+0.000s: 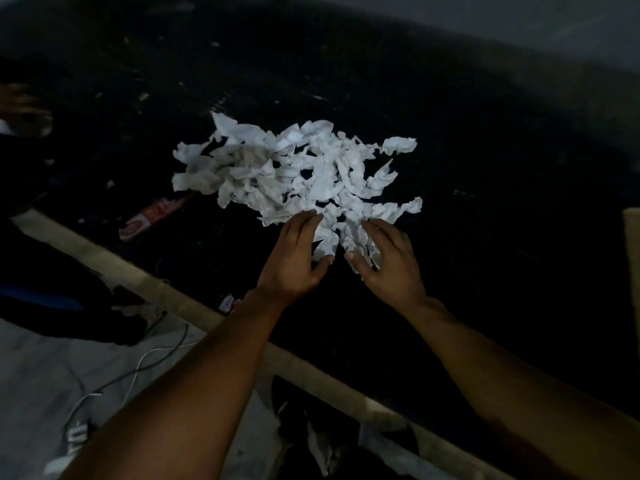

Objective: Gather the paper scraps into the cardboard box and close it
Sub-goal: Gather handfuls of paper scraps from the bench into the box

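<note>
White paper scraps (294, 171) heaped mid worktop (485, 168), left grip (294, 258) and right grip (391, 265) side by side, both clutching the pile's nearest pieces

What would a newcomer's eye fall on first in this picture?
The bright heap of white paper scraps in the middle of the dark table stands out first. The left hand and the right hand cup its near edge. A red packet lies left of the heap.
</note>
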The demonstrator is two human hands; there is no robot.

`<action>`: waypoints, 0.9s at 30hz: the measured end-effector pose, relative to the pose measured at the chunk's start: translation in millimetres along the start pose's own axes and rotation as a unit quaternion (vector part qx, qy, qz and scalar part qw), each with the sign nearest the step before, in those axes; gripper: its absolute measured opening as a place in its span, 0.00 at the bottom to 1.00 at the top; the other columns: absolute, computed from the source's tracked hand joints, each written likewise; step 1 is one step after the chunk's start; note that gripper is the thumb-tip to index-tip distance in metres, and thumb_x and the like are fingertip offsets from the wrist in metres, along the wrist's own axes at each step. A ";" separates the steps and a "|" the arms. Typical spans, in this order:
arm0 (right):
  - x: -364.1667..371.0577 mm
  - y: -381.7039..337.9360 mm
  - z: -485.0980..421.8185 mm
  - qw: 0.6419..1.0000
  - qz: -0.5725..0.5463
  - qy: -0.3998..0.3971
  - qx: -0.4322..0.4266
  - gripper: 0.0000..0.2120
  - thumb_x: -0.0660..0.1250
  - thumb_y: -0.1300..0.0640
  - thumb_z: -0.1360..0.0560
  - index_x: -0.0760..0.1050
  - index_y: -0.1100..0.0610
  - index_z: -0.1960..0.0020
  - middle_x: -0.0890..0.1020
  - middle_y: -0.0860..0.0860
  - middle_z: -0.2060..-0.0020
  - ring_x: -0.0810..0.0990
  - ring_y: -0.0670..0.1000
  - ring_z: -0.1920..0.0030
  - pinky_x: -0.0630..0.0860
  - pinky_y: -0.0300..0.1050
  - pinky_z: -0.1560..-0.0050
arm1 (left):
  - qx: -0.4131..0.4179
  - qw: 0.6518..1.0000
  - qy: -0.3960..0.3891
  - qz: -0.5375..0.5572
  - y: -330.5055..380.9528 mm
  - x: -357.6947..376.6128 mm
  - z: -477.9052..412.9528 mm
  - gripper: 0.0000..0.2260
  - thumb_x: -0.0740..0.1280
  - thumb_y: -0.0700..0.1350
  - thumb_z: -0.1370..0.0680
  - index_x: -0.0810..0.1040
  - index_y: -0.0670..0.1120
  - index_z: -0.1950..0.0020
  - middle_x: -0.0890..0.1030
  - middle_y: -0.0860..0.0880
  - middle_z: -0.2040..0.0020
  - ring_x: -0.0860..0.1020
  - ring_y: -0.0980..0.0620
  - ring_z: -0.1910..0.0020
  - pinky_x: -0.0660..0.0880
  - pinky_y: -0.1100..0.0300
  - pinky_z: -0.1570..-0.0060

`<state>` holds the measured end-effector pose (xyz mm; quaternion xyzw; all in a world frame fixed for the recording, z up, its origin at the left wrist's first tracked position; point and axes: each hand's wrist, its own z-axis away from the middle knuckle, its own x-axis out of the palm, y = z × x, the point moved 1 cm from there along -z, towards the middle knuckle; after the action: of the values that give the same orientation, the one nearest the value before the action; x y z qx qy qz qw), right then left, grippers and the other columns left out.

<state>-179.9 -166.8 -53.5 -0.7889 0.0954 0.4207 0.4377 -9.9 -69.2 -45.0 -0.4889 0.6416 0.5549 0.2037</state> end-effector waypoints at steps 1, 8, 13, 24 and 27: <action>2.6 1.2 -3.0 1.000 0.007 -0.007 0.007 0.30 0.64 0.39 0.27 0.70 0.54 0.30 0.72 0.53 0.31 0.68 0.55 0.33 0.65 0.47 0.34 | 0.012 1.000 -0.013 -0.018 -4.5 3.3 -5.4 0.32 0.67 0.54 0.26 0.64 0.42 0.27 0.66 0.41 0.28 0.62 0.42 0.29 0.61 0.50 0.30; 29.5 13.7 -14.6 0.993 0.088 -0.078 -0.008 0.32 0.60 0.37 0.28 0.68 0.50 0.28 0.70 0.49 0.29 0.70 0.57 0.32 0.70 0.58 0.36 | 0.028 0.985 -0.144 -0.092 -37.9 23.5 -20.7 0.38 0.56 0.66 0.29 0.60 0.46 0.24 0.67 0.44 0.27 0.59 0.39 0.26 0.55 0.39 0.30; 41.8 23.1 -11.6 0.994 0.089 -0.063 -0.002 0.27 0.60 0.41 0.29 0.75 0.50 0.33 0.76 0.49 0.35 0.71 0.55 0.35 0.69 0.53 0.38 | 0.057 0.983 -0.172 -0.042 -50.4 38.3 -15.2 0.29 0.60 0.55 0.28 0.71 0.40 0.32 0.74 0.39 0.38 0.68 0.36 0.36 0.65 0.43 0.34; 46.6 25.8 -18.6 0.997 0.047 0.008 0.062 0.12 0.65 0.46 0.28 0.77 0.53 0.53 0.79 0.50 0.53 0.71 0.56 0.46 0.67 0.48 0.46 | 0.007 0.999 -0.036 0.001 -40.9 33.7 -17.2 0.33 0.64 0.52 0.21 0.52 0.37 0.25 0.66 0.31 0.30 0.73 0.34 0.43 0.72 0.45 0.44; 48.4 29.4 -20.3 0.995 0.046 -0.013 0.085 0.17 0.68 0.47 0.29 0.77 0.51 0.42 0.80 0.50 0.50 0.73 0.56 0.43 0.65 0.46 0.42 | -0.028 0.998 -0.056 -0.019 -50.0 43.4 -22.0 0.31 0.63 0.52 0.21 0.60 0.30 0.30 0.73 0.33 0.36 0.75 0.36 0.47 0.72 0.47 0.46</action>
<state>-153.0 -189.5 -102.3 -0.7382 0.1610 0.4410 0.4844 19.9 -102.0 -98.9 -0.4746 0.6037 0.5954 0.2363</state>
